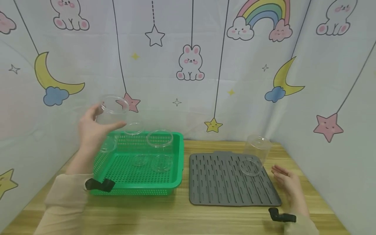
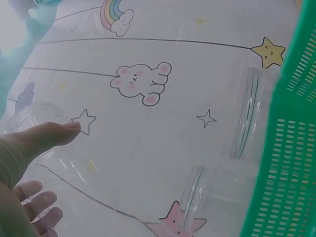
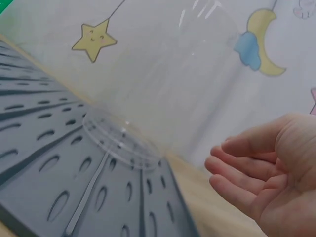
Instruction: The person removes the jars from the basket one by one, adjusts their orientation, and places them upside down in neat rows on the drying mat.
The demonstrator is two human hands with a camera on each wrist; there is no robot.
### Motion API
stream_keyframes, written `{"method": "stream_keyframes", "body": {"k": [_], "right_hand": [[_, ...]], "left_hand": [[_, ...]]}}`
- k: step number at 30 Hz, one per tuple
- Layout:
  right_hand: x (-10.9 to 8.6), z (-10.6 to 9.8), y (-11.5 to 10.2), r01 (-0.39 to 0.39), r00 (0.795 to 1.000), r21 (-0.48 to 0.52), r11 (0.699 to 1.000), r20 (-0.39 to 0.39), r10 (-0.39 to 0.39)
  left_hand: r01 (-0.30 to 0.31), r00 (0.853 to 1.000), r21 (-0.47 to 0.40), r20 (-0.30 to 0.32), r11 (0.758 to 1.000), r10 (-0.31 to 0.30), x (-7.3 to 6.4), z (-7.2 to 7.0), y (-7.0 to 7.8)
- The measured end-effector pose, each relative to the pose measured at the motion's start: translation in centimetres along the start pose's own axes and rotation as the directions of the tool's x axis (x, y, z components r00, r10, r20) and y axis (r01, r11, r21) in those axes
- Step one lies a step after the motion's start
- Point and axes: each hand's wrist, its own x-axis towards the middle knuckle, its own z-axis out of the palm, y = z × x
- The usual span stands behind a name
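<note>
Left hand [image 1: 94,125] raised, thumb on one side and fingers on the other, grasping a clear jar [image 1: 114,116] around its body — the ringed rim is uppermost, and I can see the printed wall through the plastic. Jar and hand are up above the rim of a green basket [image 1: 141,185], toward its back left corner from the wearer's side. Inside that basket stand more see-through containers: a right-hand jar [image 1: 161,151] with its wide rim up, a middle jar [image 1: 137,145] just beside it, and a left-hand jar [image 1: 107,144] partly behind the person's forearm, so I cannot make out all of it.

Across the table [image 1: 147,215], the right hand [image 1: 288,182] is released, fingers loosely bent and holding nothing. It hovers just beside an upturned jar [image 1: 255,153], apart from it, with the palm turned toward it. That jar sits rim down on the back right part of a grey slotted mat [image 1: 220,182], which lies to the right of the basket with bare wood between them.

Both beige sleeves [image 1: 63,202] have a black fitting [image 1: 100,185] at the wrist — and behind everything hangs a pale cloth [image 1: 164,81] printed with bunnies, moons, stars and a rainbow
</note>
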Motion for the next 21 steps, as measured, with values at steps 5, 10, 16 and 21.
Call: {"method": "stream_keyframes", "body": {"k": [5,10,16,21], "right_hand": [[-0.3,0.0,-1.7,0.154,0.988,-0.016,0.988,0.018,-0.153],[-0.8,0.3,-3.8,0.308,0.951,0.024,0.951,0.023,-0.308],[-1.9,1.5,-6.7,0.404,0.915,-0.049,0.914,0.041,-0.402],[-3.0,2.7,-8.6,0.474,0.878,-0.047,0.879,0.102,-0.468]], "left_hand": [[-0.097,0.994,0.027,-0.041,0.995,0.098,-1.0,1.0,1.0],[-0.253,0.963,0.076,-0.081,0.965,0.259,-2.3,1.9,2.0],[-0.432,0.891,0.107,-0.102,0.895,0.442,-3.5,3.6,2.3],[-0.554,0.819,0.116,-0.096,0.824,0.565,-4.7,5.2,2.3]]}}
